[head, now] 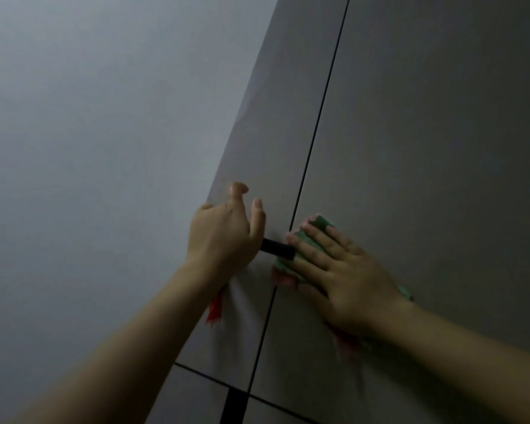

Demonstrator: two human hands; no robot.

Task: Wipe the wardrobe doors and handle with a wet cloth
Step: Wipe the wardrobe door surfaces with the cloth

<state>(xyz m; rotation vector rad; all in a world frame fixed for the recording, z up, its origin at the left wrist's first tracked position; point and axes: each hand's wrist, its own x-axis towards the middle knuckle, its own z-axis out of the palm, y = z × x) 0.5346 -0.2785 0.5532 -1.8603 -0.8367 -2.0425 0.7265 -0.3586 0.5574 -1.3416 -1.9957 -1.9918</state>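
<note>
Left hand [224, 231] hooked round the far edge of the narrow grey wardrobe door [276, 142], thumb up, fingers curled over it; right hand [337, 270] spread flat, pressing the green-and-pink wet cloth [291, 255] onto the wider grey door [426, 163], just right of the seam. Short black bar handle [277, 247] sits btwn the hands, cloth touching its end. Risks, imo: hard push w/ the right could swing the door and nip the left's fingers, or the cloth bunches on the handle and skips it.

No readable text, label, brand, number or sign anywhere in view. Wardrobe doors [426, 148] plain grey, unmarked. Cloth [315, 228] green with pink edge (no print or tag legible). Black handle [277, 248] bare.
</note>
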